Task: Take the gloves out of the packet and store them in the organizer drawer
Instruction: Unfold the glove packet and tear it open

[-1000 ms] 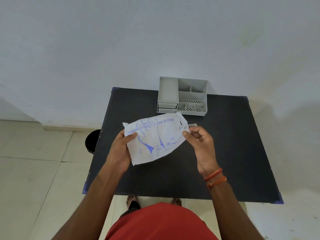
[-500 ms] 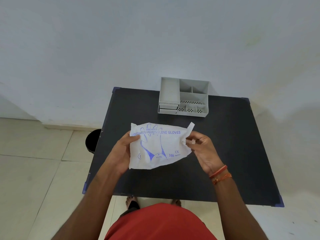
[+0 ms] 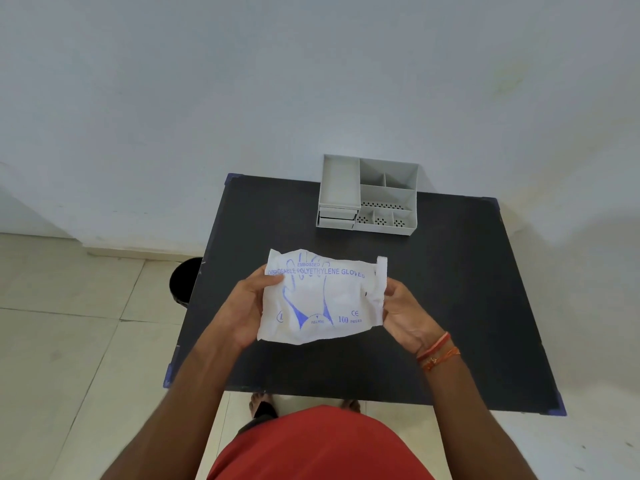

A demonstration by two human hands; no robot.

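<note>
A white packet of disposable gloves (image 3: 323, 299) with blue print is held above the black table (image 3: 467, 306), printed face up. My left hand (image 3: 242, 306) grips its left edge. My right hand (image 3: 405, 313) grips its right edge, where a narrow strip (image 3: 381, 275) stands up, partly torn away. The gloves inside are hidden. The grey organizer (image 3: 369, 195) stands at the table's far edge, with two small drawers (image 3: 336, 218) at its left front, both closed.
A black bin (image 3: 185, 280) stands on the tiled floor left of the table. A white wall rises right behind the organizer. My red shirt and feet show below the table's near edge.
The packet has levelled out and come nearer to me. My right hand has moved down along its right edge, and the torn strip now stands upright there.
</note>
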